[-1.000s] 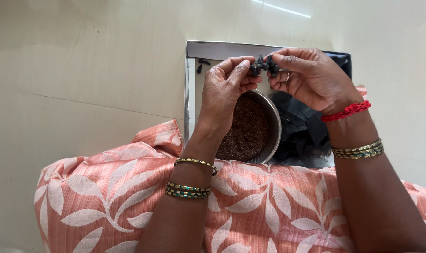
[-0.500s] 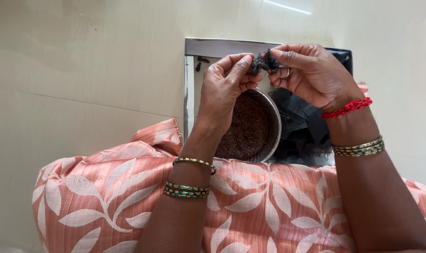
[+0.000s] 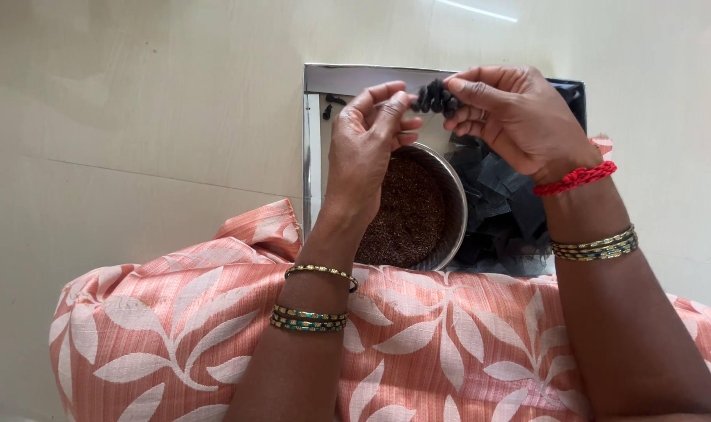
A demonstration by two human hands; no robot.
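Two hands: raised together over the steel tray (image 3: 355,78), near its far edge.
Right hand (image 3: 516,117): fingertips pinched shut on a small black bundle (image 3: 437,98), held up as if for close finger work.
Left hand (image 3: 367,148): thumb and forefinger nearly closed, just beside the bundle; contact unclear.
One bowl (image 3: 455,207): brown grains, mid-tray.
Black pieces (image 3: 500,203): heaped at the tray's right side, too tangled to count.
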